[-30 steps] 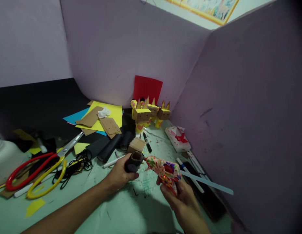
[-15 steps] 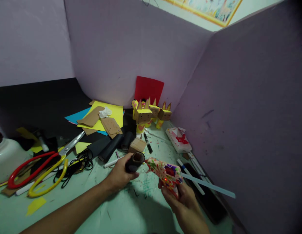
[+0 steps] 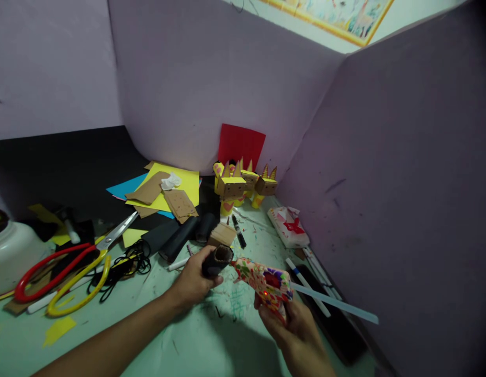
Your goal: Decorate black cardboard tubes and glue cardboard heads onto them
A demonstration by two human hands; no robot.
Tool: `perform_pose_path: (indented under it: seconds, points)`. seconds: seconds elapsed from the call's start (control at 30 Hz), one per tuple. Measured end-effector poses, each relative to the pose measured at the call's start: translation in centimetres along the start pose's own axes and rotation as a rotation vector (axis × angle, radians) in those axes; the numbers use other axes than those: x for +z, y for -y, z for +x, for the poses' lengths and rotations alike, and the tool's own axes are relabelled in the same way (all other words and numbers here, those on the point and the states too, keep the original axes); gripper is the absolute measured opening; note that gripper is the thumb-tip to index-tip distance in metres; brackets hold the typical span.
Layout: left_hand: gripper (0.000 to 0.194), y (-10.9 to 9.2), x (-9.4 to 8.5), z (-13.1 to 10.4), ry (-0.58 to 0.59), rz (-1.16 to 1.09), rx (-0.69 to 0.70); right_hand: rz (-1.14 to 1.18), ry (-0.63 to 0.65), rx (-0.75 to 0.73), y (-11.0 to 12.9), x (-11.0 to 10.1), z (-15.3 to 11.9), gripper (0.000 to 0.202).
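My left hand [image 3: 195,280] is wrapped round a short black tube [image 3: 216,264], its open brown-edged end facing up. In my right hand [image 3: 290,324] is a flower-patterned glue gun [image 3: 262,280] with a lit red light. A long translucent glue stick [image 3: 337,303] juts from the gun's back toward the right. The gun's nozzle points left, close beside the tube's rim; whether they touch I cannot tell. Just behind the tube lies a small cardboard box [image 3: 222,234].
Red-and-yellow scissors [image 3: 103,243], black cord [image 3: 123,269] and a white jar [image 3: 15,256] occupy the left. Behind are black rolls [image 3: 180,240], yellow paper [image 3: 190,183] and several horned cardboard figures [image 3: 232,187]. A white packet [image 3: 287,226] and a dark tray [image 3: 337,324] lie right.
The glue gun's nozzle has shifted slightly left and down beside the tube's rim. Both hands keep their holds, and the view has moved a little.
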State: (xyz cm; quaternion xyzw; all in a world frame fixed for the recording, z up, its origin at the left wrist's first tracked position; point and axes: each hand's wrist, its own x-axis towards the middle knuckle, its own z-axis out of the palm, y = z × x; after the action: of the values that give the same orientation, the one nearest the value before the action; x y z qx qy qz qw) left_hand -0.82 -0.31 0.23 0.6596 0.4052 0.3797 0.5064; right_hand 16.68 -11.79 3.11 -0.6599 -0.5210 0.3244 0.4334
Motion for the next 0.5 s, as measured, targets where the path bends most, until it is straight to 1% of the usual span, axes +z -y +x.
perform_pose_path:
  seconds: [0.2, 0.37, 0.5]
  points:
    - [0.038, 0.0, 0.0, -0.1, 0.001, 0.051, 0.005, 0.073, -0.086, 0.067, 0.2, 0.7, -0.3, 0.037]
    - [0.038, 0.0, 0.1, -0.2, 0.000, 0.061, 0.012, 0.134, -0.090, 0.052, 0.4, 1.0, -0.5, 0.036]
    - [0.036, 0.2, 0.1, -0.2, -0.013, 0.079, 0.023, 0.135, -0.152, 0.062, 0.1, 1.4, -0.6, 0.040]
